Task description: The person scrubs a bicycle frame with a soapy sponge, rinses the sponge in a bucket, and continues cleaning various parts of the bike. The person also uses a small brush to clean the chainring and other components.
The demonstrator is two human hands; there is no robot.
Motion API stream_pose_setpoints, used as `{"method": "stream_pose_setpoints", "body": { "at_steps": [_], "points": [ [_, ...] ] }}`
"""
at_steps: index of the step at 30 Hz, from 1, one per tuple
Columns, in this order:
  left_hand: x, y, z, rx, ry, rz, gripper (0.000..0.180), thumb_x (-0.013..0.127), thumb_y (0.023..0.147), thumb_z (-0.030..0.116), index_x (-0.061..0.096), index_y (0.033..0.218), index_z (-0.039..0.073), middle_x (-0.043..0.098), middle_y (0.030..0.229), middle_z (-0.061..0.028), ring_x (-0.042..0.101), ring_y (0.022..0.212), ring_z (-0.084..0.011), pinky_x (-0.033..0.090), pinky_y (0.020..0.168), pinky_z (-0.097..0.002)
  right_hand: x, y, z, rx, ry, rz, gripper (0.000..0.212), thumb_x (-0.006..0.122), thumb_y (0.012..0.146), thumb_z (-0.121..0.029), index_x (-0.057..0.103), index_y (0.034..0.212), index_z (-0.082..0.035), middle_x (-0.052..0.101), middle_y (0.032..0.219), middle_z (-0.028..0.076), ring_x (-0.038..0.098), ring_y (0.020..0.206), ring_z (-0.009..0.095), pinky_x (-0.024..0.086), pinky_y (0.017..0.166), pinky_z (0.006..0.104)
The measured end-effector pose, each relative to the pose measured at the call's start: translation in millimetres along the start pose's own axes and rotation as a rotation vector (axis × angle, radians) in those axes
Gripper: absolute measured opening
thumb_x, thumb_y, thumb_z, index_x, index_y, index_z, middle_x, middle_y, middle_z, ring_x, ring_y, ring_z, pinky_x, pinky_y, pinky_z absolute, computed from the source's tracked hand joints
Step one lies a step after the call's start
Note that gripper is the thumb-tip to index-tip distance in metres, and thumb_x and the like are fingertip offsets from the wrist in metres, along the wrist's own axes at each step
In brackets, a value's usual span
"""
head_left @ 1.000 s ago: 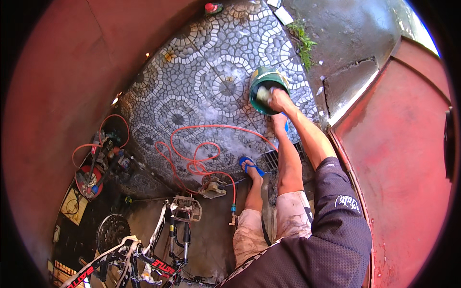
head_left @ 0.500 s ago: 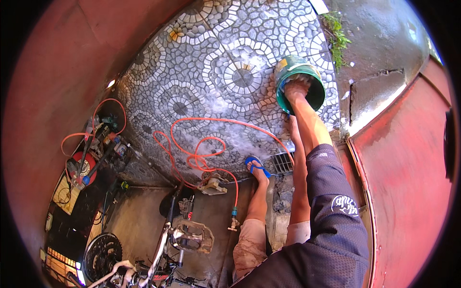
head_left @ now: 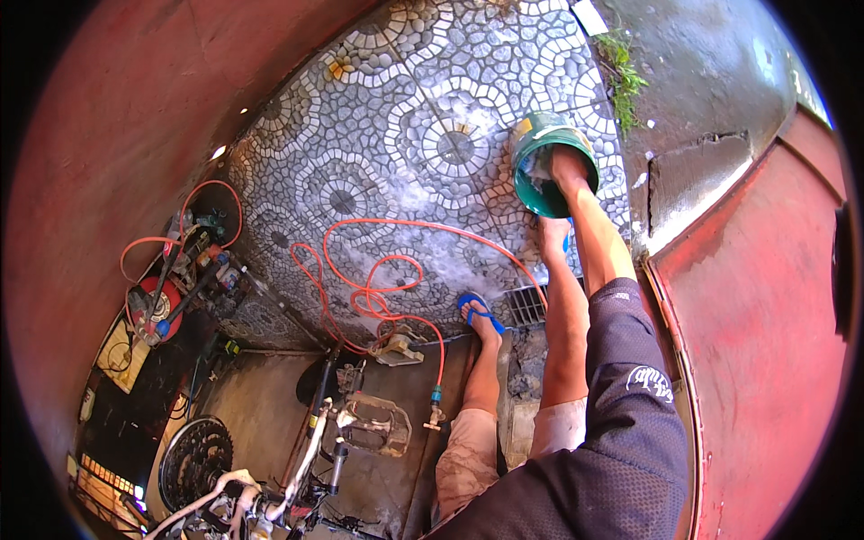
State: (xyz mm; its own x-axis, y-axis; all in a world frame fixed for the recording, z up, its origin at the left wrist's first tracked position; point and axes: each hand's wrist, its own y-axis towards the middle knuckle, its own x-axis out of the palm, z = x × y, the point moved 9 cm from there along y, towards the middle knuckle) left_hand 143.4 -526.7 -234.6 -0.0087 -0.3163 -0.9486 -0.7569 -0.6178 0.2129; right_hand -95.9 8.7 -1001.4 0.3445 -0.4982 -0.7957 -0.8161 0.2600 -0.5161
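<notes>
My right hand (head_left: 569, 169) reaches down into a green bucket (head_left: 547, 127), which stands on the stone-patterned floor beside my right foot. Its fingers are hidden inside the bucket, so whether they grip anything does not show. Whitish foam (head_left: 538, 169) shows inside, left of the wrist. My left hand is outside the picture.
An orange hose (head_left: 396, 222) lies in loops across the wet, sudsy floor (head_left: 342, 193). A bicycle (head_left: 315, 441) is at the lower left, with tools and bottles (head_left: 202, 261) beyond it. A drain grate (head_left: 525, 306) lies between my feet; red panels flank both sides.
My right hand has shifted right within the bucket, and its fingers have gone out of sight. The bucket's mouth has turned slightly; more of my right foot shows.
</notes>
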Motion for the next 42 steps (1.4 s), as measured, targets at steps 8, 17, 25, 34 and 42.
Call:
{"method": "stream_pose_setpoints", "body": {
  "at_steps": [8,17,25,34,42],
  "points": [
    [-16.4,-0.1,-2.6,0.015,0.006,0.023,0.040,0.034,0.108,0.015,0.047,0.140,-0.006,0.057,0.136,-0.0223,0.057,0.124,-0.0390,0.045,0.108,-0.0474,-27.5,-31.6,-53.0,-0.027,-0.266,-0.319,0.041,0.063,0.089,-0.023,0.070,0.123,-0.003,0.066,0.131,0.023,0.065,0.121,0.037,0.053,0.101,0.0474],
    [-24.2,-13.7,-1.8,0.029,0.038,0.087,0.041,0.032,0.108,0.015,0.045,0.142,-0.006,0.056,0.138,-0.0224,0.056,0.126,-0.0384,0.044,0.109,-0.0465,-60.1,-61.2,-67.8,-0.033,-0.240,0.038,0.029,0.052,0.100,-0.021,0.065,0.117,-0.002,0.070,0.104,0.021,0.072,0.096,0.038,0.059,0.082,0.0473],
    [-15.1,17.3,-24.6,0.015,0.142,0.174,0.043,0.031,0.109,0.015,0.043,0.144,-0.006,0.055,0.139,-0.0225,0.055,0.128,-0.0380,0.043,0.111,-0.0457,28.1,-28.8,-39.3,0.063,-0.639,-0.413,0.045,0.041,0.104,-0.022,0.062,0.140,-0.004,0.057,0.147,0.020,0.059,0.133,0.032,0.051,0.104,0.0478],
    [-156.5,51.0,-153.5,-0.082,0.453,0.466,0.044,0.029,0.109,0.014,0.041,0.145,-0.007,0.054,0.141,-0.0225,0.054,0.130,-0.0374,0.042,0.112,-0.0448,4.2,-44.1,-53.6,-0.410,-0.192,-0.527,0.030,0.058,0.093,-0.020,0.074,0.111,-0.003,0.073,0.112,0.021,0.072,0.102,0.033,0.057,0.092,0.0452],
    [-261.0,72.8,-265.0,-0.193,0.633,0.546,0.045,0.027,0.109,0.014,0.040,0.147,-0.007,0.052,0.143,-0.0226,0.053,0.132,-0.0370,0.042,0.114,-0.0440,-179.2,-192.4,-103.2,0.162,1.530,-0.785,0.040,0.049,0.108,-0.018,0.049,0.144,-0.002,0.059,0.135,0.018,0.061,0.121,0.033,0.055,0.105,0.0530]
  ]
}}
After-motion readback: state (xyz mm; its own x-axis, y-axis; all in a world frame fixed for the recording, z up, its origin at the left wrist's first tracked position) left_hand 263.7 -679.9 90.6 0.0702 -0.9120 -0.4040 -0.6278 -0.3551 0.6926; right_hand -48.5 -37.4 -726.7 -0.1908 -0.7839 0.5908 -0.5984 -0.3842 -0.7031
